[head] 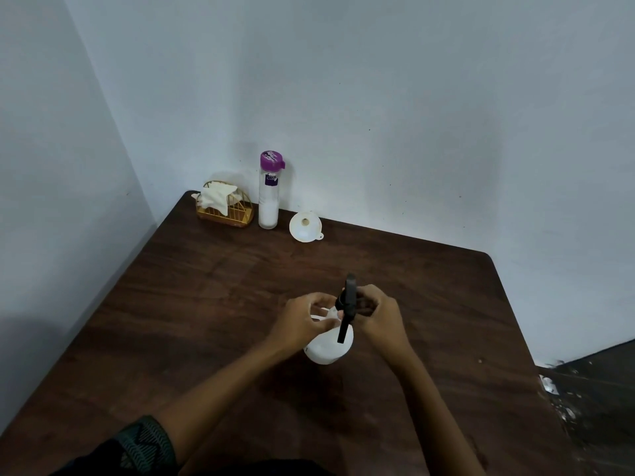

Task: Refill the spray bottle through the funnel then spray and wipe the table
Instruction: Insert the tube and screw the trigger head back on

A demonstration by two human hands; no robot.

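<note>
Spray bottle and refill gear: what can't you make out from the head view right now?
- Spray bottle neck: hidden by left hand and right hand; head on or off unclear.
- Bottle's fill level: opaque.
- Tall bottle label: too small.
- Funnel spout: faces away.

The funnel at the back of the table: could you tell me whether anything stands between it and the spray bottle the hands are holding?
Nothing visible does. Bare table lies between the funnel and the spray bottle; the purple-capped bottle stands off to its left.

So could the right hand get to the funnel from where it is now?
Probably yes. The funnel lies on its side on bare table with nothing between, but the right hand is busy gripping the black spray head and must release it.
</note>
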